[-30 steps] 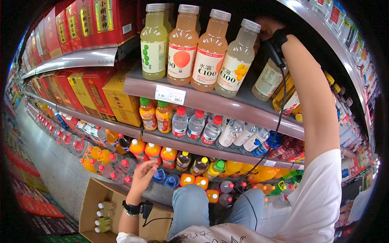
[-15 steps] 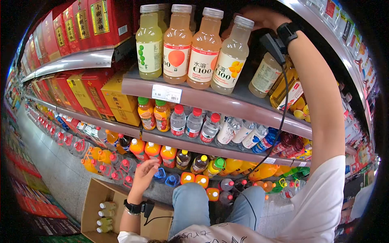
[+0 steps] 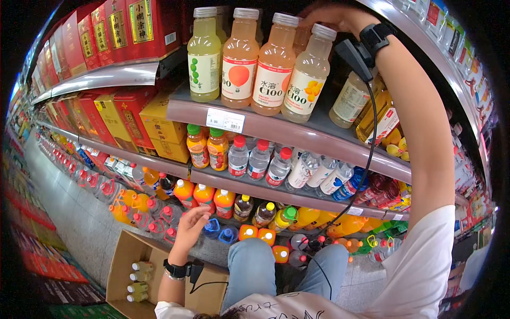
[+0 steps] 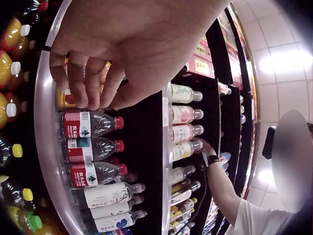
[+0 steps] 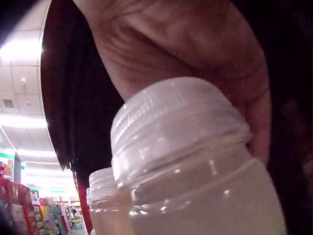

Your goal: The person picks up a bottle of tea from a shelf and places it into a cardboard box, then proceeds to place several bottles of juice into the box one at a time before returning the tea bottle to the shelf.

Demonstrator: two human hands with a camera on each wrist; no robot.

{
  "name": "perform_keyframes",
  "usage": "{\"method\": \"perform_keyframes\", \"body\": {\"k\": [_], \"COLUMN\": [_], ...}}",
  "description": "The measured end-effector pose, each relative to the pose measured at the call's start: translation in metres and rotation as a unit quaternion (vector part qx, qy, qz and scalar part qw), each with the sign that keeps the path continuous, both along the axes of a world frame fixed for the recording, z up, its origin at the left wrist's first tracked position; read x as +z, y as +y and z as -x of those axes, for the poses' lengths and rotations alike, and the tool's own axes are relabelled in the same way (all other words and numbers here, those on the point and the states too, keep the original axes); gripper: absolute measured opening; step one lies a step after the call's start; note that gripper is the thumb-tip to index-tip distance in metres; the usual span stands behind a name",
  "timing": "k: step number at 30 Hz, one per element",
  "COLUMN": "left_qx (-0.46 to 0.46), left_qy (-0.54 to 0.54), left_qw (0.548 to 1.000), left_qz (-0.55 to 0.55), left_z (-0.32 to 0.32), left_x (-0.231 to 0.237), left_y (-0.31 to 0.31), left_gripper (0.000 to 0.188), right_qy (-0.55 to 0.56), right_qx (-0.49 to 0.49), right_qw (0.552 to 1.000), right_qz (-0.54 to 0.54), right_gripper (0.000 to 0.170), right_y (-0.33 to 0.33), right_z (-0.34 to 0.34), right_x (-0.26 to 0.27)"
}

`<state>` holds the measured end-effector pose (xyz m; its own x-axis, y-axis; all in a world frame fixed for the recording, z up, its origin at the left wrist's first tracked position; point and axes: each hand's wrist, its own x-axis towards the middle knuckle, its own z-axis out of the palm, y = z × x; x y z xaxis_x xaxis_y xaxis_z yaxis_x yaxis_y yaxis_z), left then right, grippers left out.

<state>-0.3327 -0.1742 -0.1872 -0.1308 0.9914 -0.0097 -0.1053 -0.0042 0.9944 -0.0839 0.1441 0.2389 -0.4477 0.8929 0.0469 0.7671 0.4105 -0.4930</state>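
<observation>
My right hand [image 3: 340,17] reaches over the top shelf, its fingers behind the front row of C100 drink bottles. In the right wrist view, the white cap of a bottle [image 5: 176,127] covers part of that hand; I cannot tell whether the fingers grip something there. The front row has a yellow-green bottle [image 3: 204,64], two pink bottles [image 3: 241,64] and a pale lemon-labelled bottle [image 3: 308,80], all upright. A pinkish bottle [image 3: 302,38] partly shows behind them near my fingertips. My left hand [image 3: 190,228] hangs low in front of the lower shelves, fingers loosely bent, holding nothing.
An opened cardboard carton [image 3: 119,266] on the floor at left holds several small bottles [image 3: 139,282]. Another bottle [image 3: 350,101] stands right of the front row. A black cable [image 3: 373,127] hangs from my right wrist. Water bottles [image 3: 258,159] fill the shelf below.
My right hand has moved left, from beside the pale lemon-labelled bottle to behind the front row, and its back shows more. The left hand has stayed about the same.
</observation>
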Motion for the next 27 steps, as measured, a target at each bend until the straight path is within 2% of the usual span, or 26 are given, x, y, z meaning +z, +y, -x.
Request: {"method": "perform_keyframes", "body": {"k": [2,5,8,11,14,17,20,23,26,27], "left_qx": [-0.004,-0.004,-0.003,-0.001,-0.006,-0.003,-0.002,-0.011,-0.016,-0.016], "left_qy": [0.004,0.005,0.0,0.007,0.006,0.0,0.001,0.013,0.018,0.022], "left_qw": [1.0,1.0,1.0,1.0,1.0,1.0,1.0,1.0,1.0,1.0], "left_qz": [-0.001,0.001,0.015,0.013,0.012,0.009,0.006,0.01,0.01,0.009], "left_z": [0.002,0.004,0.006,0.007,0.007,0.004,0.001,-0.001,-0.003,-0.004], "left_x": [-0.002,-0.004,-0.003,-0.005,-0.004,-0.001,0.001,0.003,0.003,0.005], "left_y": [0.0,0.0,-0.001,-0.001,-0.001,0.0,-0.001,-0.001,-0.002,-0.002], "left_gripper": [0.026,0.026,0.026,0.026,0.026,0.026,0.026,0.026,0.026,0.026], "right_qy": [-0.016,-0.056,-0.048,-0.056,-0.081,-0.054,-0.065,0.059,0.008,0.032], "right_qx": [0.054,0.03,0.021,0.081,0.003,0.029,0.01,0.018,0.018,0.005], "right_qw": [0.992,0.99,0.994,0.993,0.987,0.996,0.998,0.998,1.0,0.999], "right_qz": [0.11,0.123,0.095,0.061,-0.139,-0.061,-0.016,0.032,0.012,0.025], "right_gripper": [0.026,0.031,0.037,0.033,0.033,0.032,0.026,0.019,0.02,0.021], "right_y": [0.0,-0.025,-0.049,-0.066,-0.008,0.002,0.009,0.025,0.007,0.005], "right_z": [0.001,0.015,0.019,0.011,0.0,-0.012,-0.026,-0.048,-0.058,-0.064], "right_x": [0.006,0.008,0.008,0.007,0.004,0.007,0.01,0.004,0.006,0.009]}}
